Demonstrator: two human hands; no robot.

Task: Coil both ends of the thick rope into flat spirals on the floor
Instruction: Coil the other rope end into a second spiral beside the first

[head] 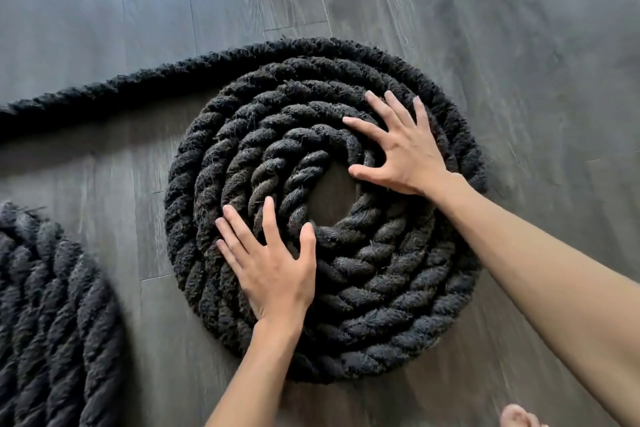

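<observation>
Rope [381, 288], thick, dark and fuzzy, lies on the grey plank floor [519, 45] mid-view as a flat spiral of roughly five turns. A small patch of bare floor shows at its centre. The outermost turn peels off at the top, and the free length [104, 90] runs away to the left edge.

Left hand [273, 270] lies palm-down on the near-left turns, fingers straight and spread, gripping nothing. Right hand [405, 152] lies the same way on the far-right turns, with its thumb at the rim of the centre gap. Judgement: with flat palms on opposite sides, the hands likely pin the turns so they neither ride up nor spring apart, and can rotate the whole disc to draw in the free length.

Second spiral [52, 305] sits at lower left, cut off by the frame, apart from the first. It looks done, so the task seems well along. Toes [519, 418] show at the bottom right edge. Edges of the view are blurred.
</observation>
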